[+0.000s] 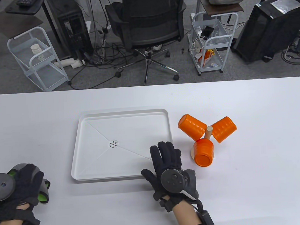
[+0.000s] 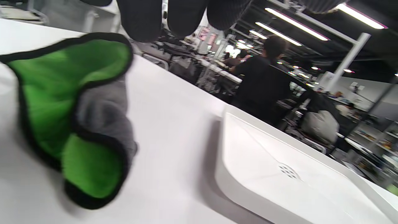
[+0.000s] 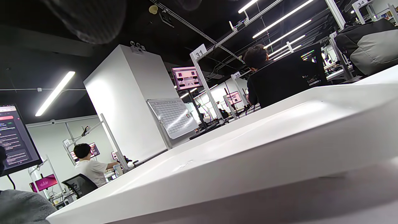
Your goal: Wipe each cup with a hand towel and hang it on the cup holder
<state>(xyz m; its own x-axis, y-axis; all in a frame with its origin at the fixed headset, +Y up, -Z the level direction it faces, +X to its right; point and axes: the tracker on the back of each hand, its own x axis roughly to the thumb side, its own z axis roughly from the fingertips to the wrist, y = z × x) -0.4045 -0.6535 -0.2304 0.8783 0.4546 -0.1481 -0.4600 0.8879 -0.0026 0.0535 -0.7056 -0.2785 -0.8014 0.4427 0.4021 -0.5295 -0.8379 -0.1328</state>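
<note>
All three cups (image 1: 203, 137) already hang on the holder (image 1: 208, 132) at centre right of the table view, so my worry is a careless reach from my right hand (image 1: 169, 167), which lies flat and open with nothing in it across the tray's (image 1: 123, 176) lower right rim, just beside the nearest cup, and could knock one off. The cups are ribbed orange plastic, tilted mouths outward; my left hand (image 1: 21, 188), lower left, rests loosely on the green-and-grey towel (image 2: 71, 118) on the tabletop (image 1: 258, 161), though I cannot tell if it grips it.
</note>
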